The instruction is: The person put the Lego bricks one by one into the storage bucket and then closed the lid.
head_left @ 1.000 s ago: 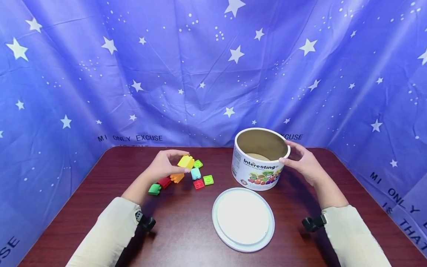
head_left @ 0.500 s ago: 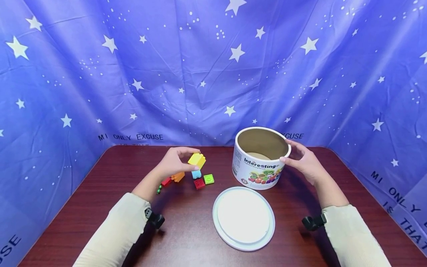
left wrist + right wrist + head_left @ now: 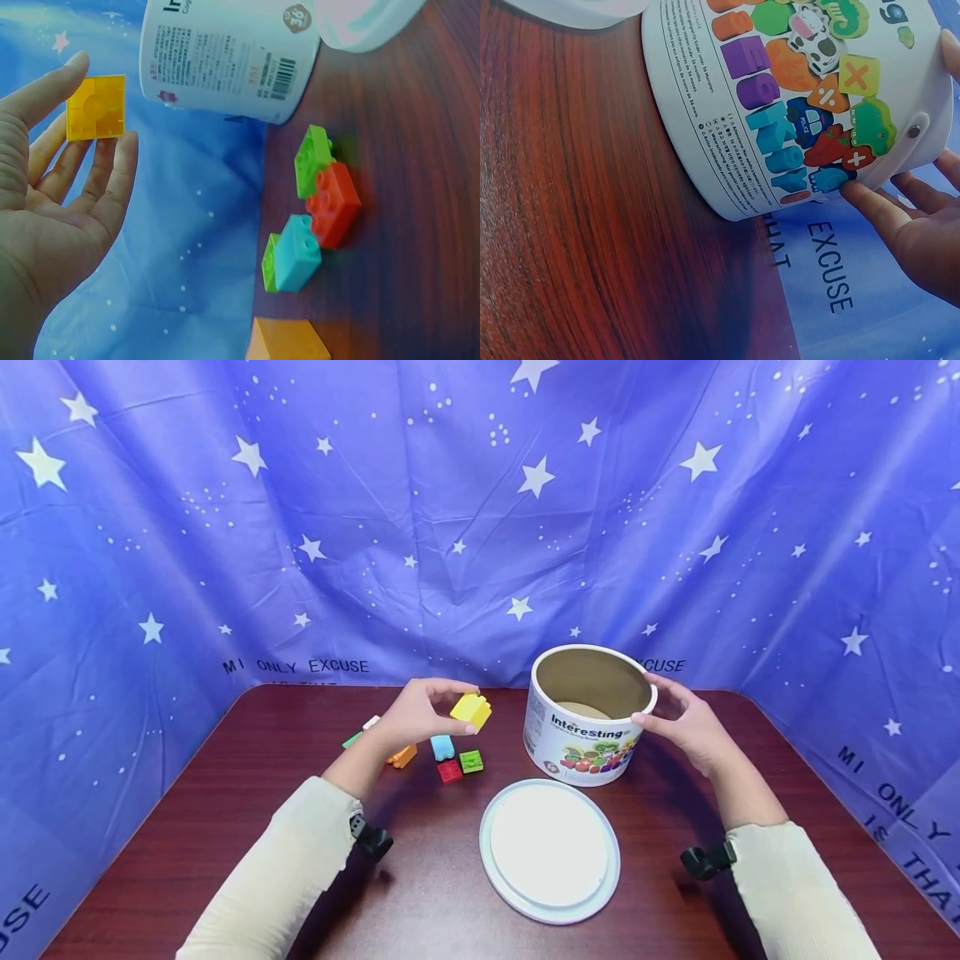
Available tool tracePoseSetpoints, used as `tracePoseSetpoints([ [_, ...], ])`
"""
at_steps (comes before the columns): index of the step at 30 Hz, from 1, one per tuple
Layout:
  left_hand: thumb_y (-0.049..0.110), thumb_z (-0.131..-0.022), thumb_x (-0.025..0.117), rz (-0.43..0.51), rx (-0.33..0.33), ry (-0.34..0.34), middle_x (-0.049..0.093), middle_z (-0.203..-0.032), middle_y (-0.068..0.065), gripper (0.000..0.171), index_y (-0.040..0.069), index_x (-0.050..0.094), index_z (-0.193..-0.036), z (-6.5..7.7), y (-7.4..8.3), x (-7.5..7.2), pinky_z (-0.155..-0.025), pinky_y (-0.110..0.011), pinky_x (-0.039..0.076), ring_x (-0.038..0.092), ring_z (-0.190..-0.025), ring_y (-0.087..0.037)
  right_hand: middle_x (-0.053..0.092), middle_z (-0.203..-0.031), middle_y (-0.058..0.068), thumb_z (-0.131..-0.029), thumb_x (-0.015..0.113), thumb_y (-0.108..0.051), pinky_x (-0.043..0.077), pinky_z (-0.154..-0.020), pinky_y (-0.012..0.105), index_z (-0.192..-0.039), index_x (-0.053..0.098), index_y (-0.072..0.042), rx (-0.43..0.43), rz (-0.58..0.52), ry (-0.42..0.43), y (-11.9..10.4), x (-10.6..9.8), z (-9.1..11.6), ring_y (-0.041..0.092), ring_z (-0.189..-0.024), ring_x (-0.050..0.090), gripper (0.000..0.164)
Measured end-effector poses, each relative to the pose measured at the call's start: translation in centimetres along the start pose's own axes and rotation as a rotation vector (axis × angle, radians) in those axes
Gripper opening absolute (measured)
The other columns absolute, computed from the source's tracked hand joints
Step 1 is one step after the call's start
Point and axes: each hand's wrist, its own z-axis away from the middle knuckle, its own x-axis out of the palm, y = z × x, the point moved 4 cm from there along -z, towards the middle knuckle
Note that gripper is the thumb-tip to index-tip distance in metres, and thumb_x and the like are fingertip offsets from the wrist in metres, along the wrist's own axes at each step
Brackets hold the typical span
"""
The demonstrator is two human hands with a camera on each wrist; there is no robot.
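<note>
Thumb and fingertips of my left hand point(image 3: 420, 718) pinch a yellow building block point(image 3: 472, 712), raised off the table between the loose blocks and the bucket. In the left wrist view, the hollow underside of this yellow block point(image 3: 96, 109) shows. My right hand point(image 3: 690, 727) holds the white printed bucket point(image 3: 573, 750) by its right side, thumb near the front of the rim and fingers behind. The bucket stands upright, open at the top; its visible floor is bare. Below the left hand lie a red block point(image 3: 450, 771), a light green one point(image 3: 471, 762) and a blue one point(image 3: 442, 747).
A round white lid point(image 3: 550, 852) lies flat in front of the bucket. Partly hidden by the left forearm are an orange block point(image 3: 401, 756) and a green block point(image 3: 351, 740). A starry blue curtain point(image 3: 420, 527) hangs behind the dark wooden table point(image 3: 427, 868).
My left hand has carried the yellow block to the right and slightly up, away from the pile and toward the bucket. The right hand and bucket have stayed in place.
</note>
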Motion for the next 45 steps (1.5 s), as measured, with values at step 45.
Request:
tracePoseSetpoints([
  [45,0.001,-0.078,0.078,0.053,-0.006,-0.088,0.062,-0.121,-0.014,0.054,-0.001,0.061,-0.129,-9.9,5.7,7.5,-0.074,-0.029,0.058,0.066,-0.097,-0.023,0.034,-0.146,0.029,-0.088,0.070,-0.006,0.050,-0.083,0.016,-0.151,0.027,0.002,-0.008,-0.013,0.007,0.4,0.0,0.1,0.011,-0.113,0.054,0.076],
])
